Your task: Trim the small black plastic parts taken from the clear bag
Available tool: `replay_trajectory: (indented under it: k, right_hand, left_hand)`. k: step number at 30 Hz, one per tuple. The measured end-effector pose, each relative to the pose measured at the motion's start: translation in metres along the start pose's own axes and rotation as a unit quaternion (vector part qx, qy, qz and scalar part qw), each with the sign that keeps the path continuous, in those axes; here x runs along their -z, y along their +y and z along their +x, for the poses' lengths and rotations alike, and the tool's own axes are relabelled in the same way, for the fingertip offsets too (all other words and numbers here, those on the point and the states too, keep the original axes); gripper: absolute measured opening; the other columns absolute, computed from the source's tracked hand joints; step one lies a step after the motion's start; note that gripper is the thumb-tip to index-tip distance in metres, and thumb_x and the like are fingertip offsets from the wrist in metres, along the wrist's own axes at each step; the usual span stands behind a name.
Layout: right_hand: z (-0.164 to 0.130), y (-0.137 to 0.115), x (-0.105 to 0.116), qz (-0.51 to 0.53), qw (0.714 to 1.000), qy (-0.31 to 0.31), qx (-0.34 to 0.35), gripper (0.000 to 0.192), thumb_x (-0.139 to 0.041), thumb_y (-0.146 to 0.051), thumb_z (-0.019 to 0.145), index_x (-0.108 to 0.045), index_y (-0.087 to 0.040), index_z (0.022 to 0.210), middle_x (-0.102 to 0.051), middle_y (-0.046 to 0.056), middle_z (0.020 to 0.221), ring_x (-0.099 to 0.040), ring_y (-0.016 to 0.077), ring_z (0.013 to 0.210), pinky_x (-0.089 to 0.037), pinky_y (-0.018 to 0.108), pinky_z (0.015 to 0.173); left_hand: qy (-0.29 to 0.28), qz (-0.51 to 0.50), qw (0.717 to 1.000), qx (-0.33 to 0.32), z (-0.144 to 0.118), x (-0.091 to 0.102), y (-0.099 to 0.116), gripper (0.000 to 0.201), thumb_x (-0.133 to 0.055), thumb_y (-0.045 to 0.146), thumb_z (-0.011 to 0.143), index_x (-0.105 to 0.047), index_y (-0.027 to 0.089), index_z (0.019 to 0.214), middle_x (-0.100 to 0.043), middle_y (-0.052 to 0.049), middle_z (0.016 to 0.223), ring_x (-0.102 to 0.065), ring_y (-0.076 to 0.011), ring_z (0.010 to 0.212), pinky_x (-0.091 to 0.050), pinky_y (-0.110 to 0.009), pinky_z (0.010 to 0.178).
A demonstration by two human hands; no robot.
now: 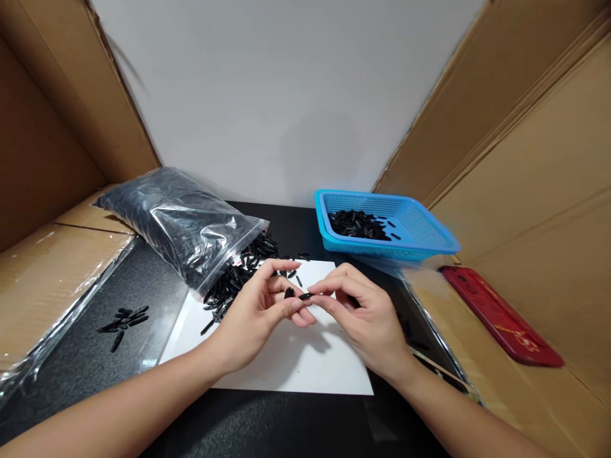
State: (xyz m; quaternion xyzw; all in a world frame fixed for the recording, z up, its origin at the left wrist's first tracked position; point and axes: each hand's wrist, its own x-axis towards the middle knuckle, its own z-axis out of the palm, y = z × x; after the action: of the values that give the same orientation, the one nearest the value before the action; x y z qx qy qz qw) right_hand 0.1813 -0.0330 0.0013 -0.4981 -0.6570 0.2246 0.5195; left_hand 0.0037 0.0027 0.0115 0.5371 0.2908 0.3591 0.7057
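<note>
Above a white sheet (296, 362), my two hands meet over small, long black pieces. My left hand (260, 305) keeps one black piece (289, 292) against its curled fingers. Between both hands' fingertips is another slim black piece (305, 296), pinched by the thumb and forefinger of my right hand (363, 312). Something dark also shows in the right palm, partly hidden by the fingers. Just beyond my left hand, a heap of similar black pieces (231, 283) spills from the mouth of a clear plastic bag (176, 216). What exactly the pieces are, I cannot tell.
A blue basket (410, 248) at the back right holds many black pieces. At left lies a small cluster of them (124, 321) on the dark tabletop (214, 426). A red case-like object (501, 318) rests at right. Cardboard walls (539, 172) stand on both sides.
</note>
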Motion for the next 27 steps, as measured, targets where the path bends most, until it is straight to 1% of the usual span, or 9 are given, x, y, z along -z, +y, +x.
replay_trajectory:
  k: [4,7,11,14,16,21,23,25,27]
  right_hand:
    - [0.0005,0.0005,0.0,0.011,1.0,0.001,0.0,0.009,-0.069,-0.027,0.087,-0.076,-0.023,0.083,-0.061,0.002,0.072,-0.05,0.0147,0.059,-0.038,0.028,0.051]
    - [0.0008,0.0001,0.0005,0.025,1.0,0.003,-0.003,0.009,-0.069,-0.026,0.087,-0.075,-0.022,0.082,-0.062,0.002,0.073,-0.05,0.0148,0.059,-0.039,0.028,0.052]
    - [0.0018,0.0003,0.0015,0.045,0.999,0.014,-0.017,0.014,-0.07,-0.033,0.086,-0.074,-0.022,0.079,-0.062,0.002,0.071,-0.051,0.0157,0.06,-0.039,0.029,0.053]
    - [0.0024,0.0026,0.0018,0.065,0.997,0.018,-0.04,0.021,-0.071,-0.04,0.085,-0.073,-0.021,0.075,-0.062,0.002,0.069,-0.053,0.0167,0.061,-0.04,0.029,0.055]
    - [0.0025,0.0048,0.0015,0.084,0.994,0.015,-0.066,0.026,-0.072,-0.046,0.083,-0.071,-0.021,0.074,-0.062,0.002,0.068,-0.053,0.0173,0.062,-0.041,0.029,0.056]
    - [0.0023,0.0079,-0.0002,0.141,0.983,0.013,-0.119,0.03,-0.074,-0.049,0.079,-0.068,-0.02,0.071,-0.064,0.002,0.069,-0.055,0.0171,0.063,-0.044,0.028,0.057]
    - [0.0022,0.0076,-0.0011,0.163,0.977,0.012,-0.136,0.03,-0.075,-0.047,0.078,-0.067,-0.02,0.069,-0.062,0.002,0.068,-0.049,0.0141,0.057,-0.039,0.026,0.051]
    - [0.0024,0.0061,-0.0017,0.19,0.969,0.007,-0.16,0.03,-0.075,-0.045,0.078,-0.064,-0.019,0.069,-0.059,0.0,0.066,-0.039,0.0106,0.05,-0.03,0.024,0.045]
    - [0.0031,0.0035,-0.0016,0.241,0.95,-0.009,-0.198,0.029,-0.071,-0.043,0.081,-0.06,-0.019,0.07,-0.057,-0.001,0.064,-0.029,0.0081,0.046,-0.022,0.023,0.043]
  left_hand:
    - [0.004,0.011,1.0,-0.02,-0.001,-0.0011,0.0002,0.034,-0.065,0.019,0.088,-0.05,0.02,0.118,-0.065,0.001,0.081,-0.071,-0.0145,0.074,-0.055,-0.027,0.072]
    - [0.012,0.001,1.0,-0.016,-0.0007,-0.0012,0.001,0.034,-0.066,0.017,0.086,-0.051,0.02,0.117,-0.065,0.002,0.079,-0.071,-0.0144,0.071,-0.054,-0.026,0.068]
    - [0.03,0.002,1.0,0.001,0.0022,0.0013,0.0011,0.017,-0.069,0.023,0.085,-0.056,0.017,0.095,-0.07,-0.001,0.071,-0.066,-0.0116,0.058,-0.049,-0.023,0.057]
    - [0.048,-0.02,0.998,0.017,0.005,0.0038,-0.0014,0.018,-0.071,0.027,0.083,-0.061,0.014,0.087,-0.072,-0.005,0.075,-0.062,-0.0107,0.055,-0.046,-0.022,0.052]
    - [0.053,-0.034,0.998,0.028,0.0059,0.0047,-0.0036,0.016,-0.071,0.027,0.083,-0.065,0.014,0.089,-0.073,-0.005,0.076,-0.063,-0.0109,0.058,-0.047,-0.023,0.056]
    - [0.05,-0.067,0.995,0.049,0.0039,0.0038,-0.0056,0.015,-0.07,0.019,0.083,-0.067,0.015,0.098,-0.074,-0.004,0.077,-0.07,-0.0144,0.077,-0.051,-0.026,0.078]
    - [0.047,-0.066,0.995,0.055,0.0028,0.0029,-0.0049,0.018,-0.069,0.019,0.084,-0.066,0.015,0.101,-0.075,-0.006,0.08,-0.072,-0.0159,0.081,-0.052,-0.027,0.08]
    - [0.046,-0.049,0.996,0.052,0.0021,0.0023,-0.0038,0.02,-0.07,0.019,0.084,-0.064,0.015,0.103,-0.075,-0.005,0.081,-0.073,-0.016,0.08,-0.052,-0.027,0.079]
    - [0.045,-0.025,0.998,0.045,0.002,0.0018,-0.0023,0.02,-0.071,0.021,0.084,-0.064,0.015,0.102,-0.074,-0.005,0.082,-0.073,-0.0156,0.078,-0.053,-0.027,0.077]
